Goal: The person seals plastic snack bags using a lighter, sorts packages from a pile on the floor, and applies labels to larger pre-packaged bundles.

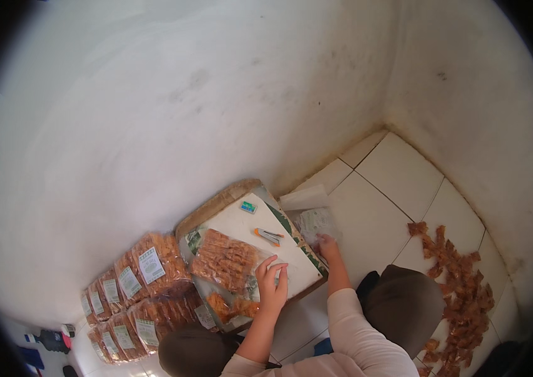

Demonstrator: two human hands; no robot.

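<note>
My left hand is raised over the low table, fingers apart and slightly curled, beside a clear bag of reddish-brown crackers lying on the white board. My right hand reaches down past the table's right edge to a stack of clear plastic bags with printed labels; its fingers touch the near edge, and whether they grip a bag cannot be told. An orange and grey stapler and a small green and blue box rest on the board. Loose orange pieces lie at the table's near left corner.
Two rows of filled, labelled cracker bags stand left of the table against the wall. Many small packets of reddish-brown pieces are spread over the tiled floor at right. White walls meet in a corner ahead. My knees flank the table's near side.
</note>
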